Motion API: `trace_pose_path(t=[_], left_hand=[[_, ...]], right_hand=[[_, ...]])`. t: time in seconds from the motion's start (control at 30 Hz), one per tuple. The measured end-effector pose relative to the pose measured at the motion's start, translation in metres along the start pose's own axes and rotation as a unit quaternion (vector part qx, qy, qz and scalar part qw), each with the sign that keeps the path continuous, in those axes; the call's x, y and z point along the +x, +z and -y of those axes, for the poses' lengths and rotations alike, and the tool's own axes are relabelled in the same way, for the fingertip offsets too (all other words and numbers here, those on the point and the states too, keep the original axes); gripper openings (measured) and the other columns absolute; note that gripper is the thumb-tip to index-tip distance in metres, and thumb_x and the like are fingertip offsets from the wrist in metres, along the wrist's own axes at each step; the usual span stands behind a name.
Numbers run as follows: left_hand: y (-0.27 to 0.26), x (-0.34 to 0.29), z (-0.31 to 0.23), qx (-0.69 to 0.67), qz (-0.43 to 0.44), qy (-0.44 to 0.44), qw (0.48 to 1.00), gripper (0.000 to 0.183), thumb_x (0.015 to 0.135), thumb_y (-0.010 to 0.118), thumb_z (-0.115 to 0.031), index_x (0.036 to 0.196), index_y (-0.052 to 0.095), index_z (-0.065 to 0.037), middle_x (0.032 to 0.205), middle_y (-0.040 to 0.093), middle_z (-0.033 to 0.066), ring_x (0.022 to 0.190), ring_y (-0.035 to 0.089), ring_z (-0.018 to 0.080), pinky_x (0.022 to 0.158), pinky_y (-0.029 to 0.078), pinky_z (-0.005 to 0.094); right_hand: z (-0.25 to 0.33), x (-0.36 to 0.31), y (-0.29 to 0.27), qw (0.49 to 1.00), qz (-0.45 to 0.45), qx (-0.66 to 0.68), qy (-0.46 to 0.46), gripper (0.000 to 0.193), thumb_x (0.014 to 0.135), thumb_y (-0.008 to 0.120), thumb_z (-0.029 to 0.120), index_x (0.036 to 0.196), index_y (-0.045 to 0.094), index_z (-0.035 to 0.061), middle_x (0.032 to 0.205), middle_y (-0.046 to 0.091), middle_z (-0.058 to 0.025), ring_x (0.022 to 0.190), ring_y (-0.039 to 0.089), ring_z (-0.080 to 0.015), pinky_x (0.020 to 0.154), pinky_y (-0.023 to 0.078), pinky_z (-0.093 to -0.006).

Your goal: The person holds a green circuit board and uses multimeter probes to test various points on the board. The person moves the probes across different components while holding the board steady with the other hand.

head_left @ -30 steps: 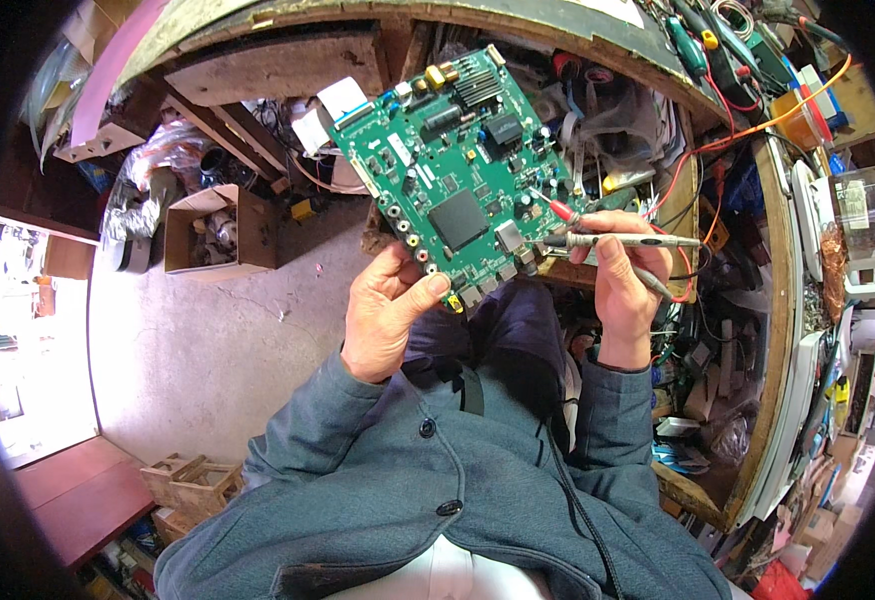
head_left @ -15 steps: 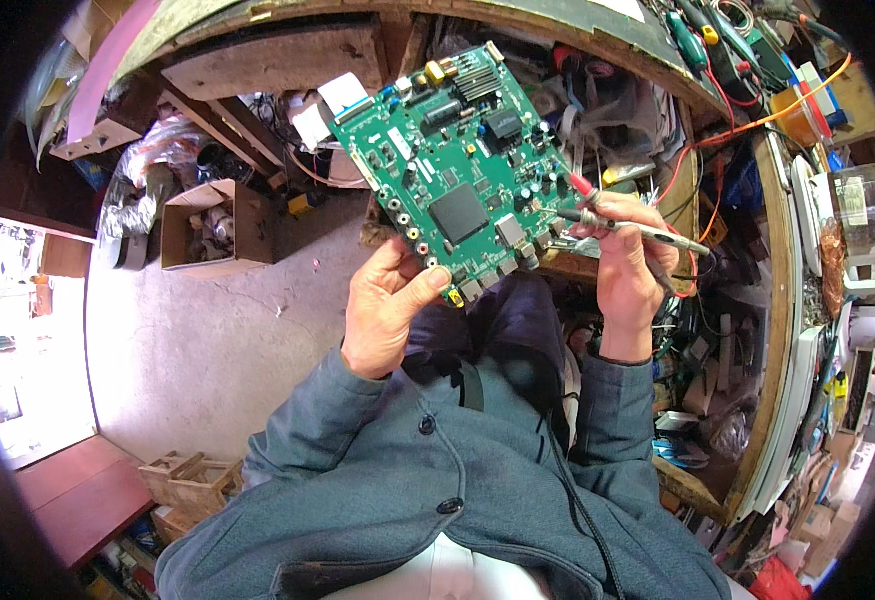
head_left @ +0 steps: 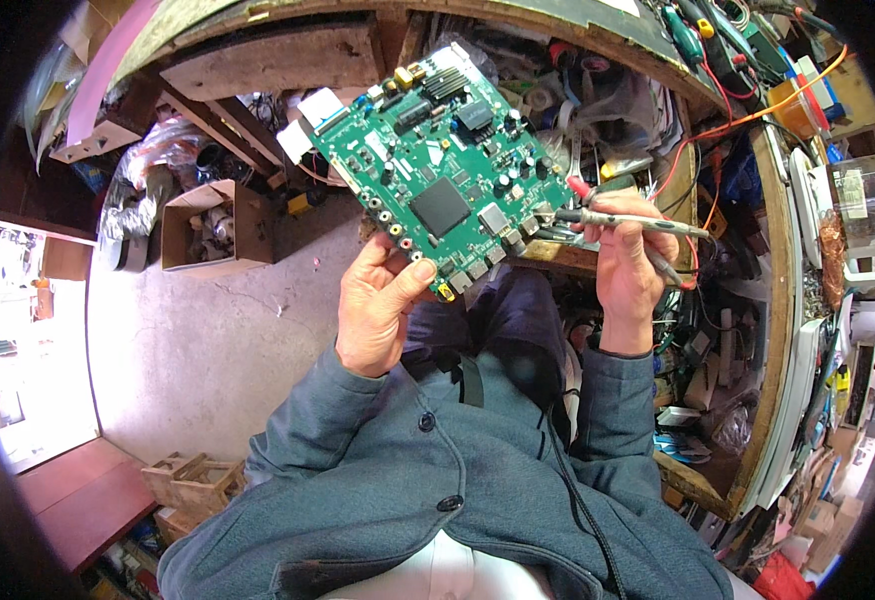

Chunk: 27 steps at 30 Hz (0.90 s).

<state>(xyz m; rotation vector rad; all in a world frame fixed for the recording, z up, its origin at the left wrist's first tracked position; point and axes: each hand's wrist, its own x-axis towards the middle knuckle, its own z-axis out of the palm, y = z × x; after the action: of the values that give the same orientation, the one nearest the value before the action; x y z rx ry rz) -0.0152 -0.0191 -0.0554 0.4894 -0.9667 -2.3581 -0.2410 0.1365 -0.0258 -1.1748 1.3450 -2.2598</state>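
Note:
A green circuit board [head_left: 423, 165] with a large dark square chip and a finned heat sink is held up tilted before me. My left hand [head_left: 383, 305] grips its lower left corner, thumb on top by the row of round sockets. In my right hand [head_left: 630, 262] are two test probes [head_left: 626, 219], one black-tipped and one with a red part, pinched between thumb and fingers. The black probe's tip points at the board's right edge near the metal connectors; whether it touches I cannot tell. Red and black leads trail off to the right.
A wooden workbench [head_left: 598, 60] runs along the far side, with tools and wires at its right end. An open cardboard box [head_left: 216, 228] sits on the floor at left. Crowded wooden shelving [head_left: 780, 300] stands at right, a clear plastic container [head_left: 870, 215] on it.
The board has shifted slightly left in my left hand's grip and tilted a little. My right hand stays near the same spot, with the probes turned slightly and lying nearer the board's right edge.

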Motion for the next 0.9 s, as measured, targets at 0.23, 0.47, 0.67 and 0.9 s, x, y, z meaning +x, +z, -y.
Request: trace_pose_path(t=[0.23, 0.47, 0.67, 0.9], left_hand=[[0.007, -0.003, -0.002, -0.004, -0.013, -0.001, 1.000, 0.052, 0.098, 0.074, -0.004, 0.145, 0.054, -0.001, 0.129, 0.071, 0.0105, 0.109, 0.072, 0.0188, 0.086, 0.063, 0.0330], [0.007, -0.004, -0.003, 0.005, -0.012, -0.006, 1.000, 0.053, 0.098, 0.075, -0.004, 0.146, 0.053, -0.002, 0.129, 0.071, 0.0109, 0.109, 0.072, 0.0190, 0.086, 0.063, 0.0332], [0.002, -0.004, -0.004, 0.016, -0.008, -0.012, 1.000, 0.052, 0.097, 0.075, -0.005, 0.145, 0.054, -0.001, 0.128, 0.071, 0.0110, 0.108, 0.072, 0.0188, 0.086, 0.062, 0.0329], [0.004, -0.004, -0.008, 0.017, -0.011, -0.014, 1.000, 0.052, 0.097, 0.075, -0.006, 0.144, 0.054, -0.001, 0.128, 0.071, 0.0107, 0.109, 0.072, 0.0181, 0.086, 0.062, 0.0321]], right_hand=[[0.017, -0.004, 0.005, 0.995, 0.029, -0.051, 0.085, 0.032, 0.101, 0.074, 0.025, 0.108, 0.075, -0.0067, 0.090, 0.073, -0.0137, 0.069, 0.065, -0.0165, 0.059, 0.052, -0.0270], [0.017, -0.002, 0.007, 0.996, 0.021, -0.038, 0.077, 0.035, 0.100, 0.076, 0.031, 0.105, 0.079, -0.0036, 0.096, 0.077, -0.0129, 0.073, 0.068, -0.0136, 0.063, 0.054, -0.0246], [0.009, 0.003, 0.007, 0.998, 0.031, -0.049, 0.025, 0.037, 0.099, 0.078, 0.033, 0.106, 0.079, -0.0033, 0.102, 0.073, -0.0146, 0.084, 0.069, -0.0171, 0.072, 0.056, -0.0291], [0.007, 0.003, 0.007, 0.999, 0.025, -0.039, 0.023, 0.032, 0.100, 0.077, 0.026, 0.108, 0.079, -0.0042, 0.106, 0.072, -0.0168, 0.087, 0.070, -0.0185, 0.072, 0.060, -0.0300]])
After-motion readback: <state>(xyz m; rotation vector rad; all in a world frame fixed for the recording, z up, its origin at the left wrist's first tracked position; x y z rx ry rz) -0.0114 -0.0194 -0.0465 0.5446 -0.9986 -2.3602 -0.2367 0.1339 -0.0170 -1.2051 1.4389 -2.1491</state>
